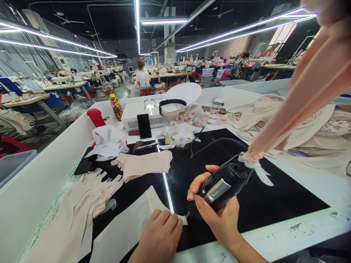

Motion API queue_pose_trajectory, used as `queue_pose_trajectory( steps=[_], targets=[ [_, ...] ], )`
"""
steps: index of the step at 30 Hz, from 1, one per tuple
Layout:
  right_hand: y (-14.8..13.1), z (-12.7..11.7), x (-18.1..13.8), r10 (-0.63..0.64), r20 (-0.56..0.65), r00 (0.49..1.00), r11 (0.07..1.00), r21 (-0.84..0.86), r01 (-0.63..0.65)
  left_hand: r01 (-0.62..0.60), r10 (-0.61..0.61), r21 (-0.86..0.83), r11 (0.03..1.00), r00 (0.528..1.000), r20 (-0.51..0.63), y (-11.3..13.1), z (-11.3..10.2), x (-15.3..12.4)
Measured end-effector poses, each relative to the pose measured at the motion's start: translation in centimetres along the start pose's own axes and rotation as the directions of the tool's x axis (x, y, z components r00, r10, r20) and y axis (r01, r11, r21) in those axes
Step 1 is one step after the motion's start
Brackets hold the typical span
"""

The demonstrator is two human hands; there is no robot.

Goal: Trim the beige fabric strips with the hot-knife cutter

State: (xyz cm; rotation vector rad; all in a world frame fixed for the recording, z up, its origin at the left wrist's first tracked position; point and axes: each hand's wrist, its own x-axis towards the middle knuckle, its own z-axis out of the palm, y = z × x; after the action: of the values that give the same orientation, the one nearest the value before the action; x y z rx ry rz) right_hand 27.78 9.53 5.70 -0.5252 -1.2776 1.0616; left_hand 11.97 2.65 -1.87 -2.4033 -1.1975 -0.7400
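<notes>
Covering the left of the black mat (274,197), a heap of cut beige pieces (82,204) lies done, while the left hand (160,237), fingers curled, pins one pale fabric piece (128,226) and the right hand (219,219) clasps a black tool (222,184), apparently at the piece's edge.

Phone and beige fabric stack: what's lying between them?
In the head view, what looks like a pen lies on the black mat between the phone and the fabric stack.

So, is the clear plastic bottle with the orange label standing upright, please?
Upright: the bottle stands on its base, cap uppermost, beside the white box.
</notes>
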Motion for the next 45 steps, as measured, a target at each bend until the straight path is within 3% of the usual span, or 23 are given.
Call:
queue_pose_trajectory(
  steps=[34,41,45],
  targets=[
    [-0.5,0.1,-1.1,0.021,-0.003,1.0,1.0,-0.02,-0.021,-0.017,0.017,0.011,1.0,1.0,0.017,0.0,-0.1,-0.1],
    [-0.3,0.0,-1.4,0.012,-0.024,1.0,1.0,-0.025,-0.013,-0.048,0.049,-0.059,0.997,0.999,0.017,-1.3,-0.5,-0.6],
    [-0.4,0.1,-1.7,0.07,-0.036,0.997,0.997,0.02,-0.069,-0.062,0.064,-0.061,0.996,0.997,0.032,-2.2,-1.5,-0.8]
  ],
)
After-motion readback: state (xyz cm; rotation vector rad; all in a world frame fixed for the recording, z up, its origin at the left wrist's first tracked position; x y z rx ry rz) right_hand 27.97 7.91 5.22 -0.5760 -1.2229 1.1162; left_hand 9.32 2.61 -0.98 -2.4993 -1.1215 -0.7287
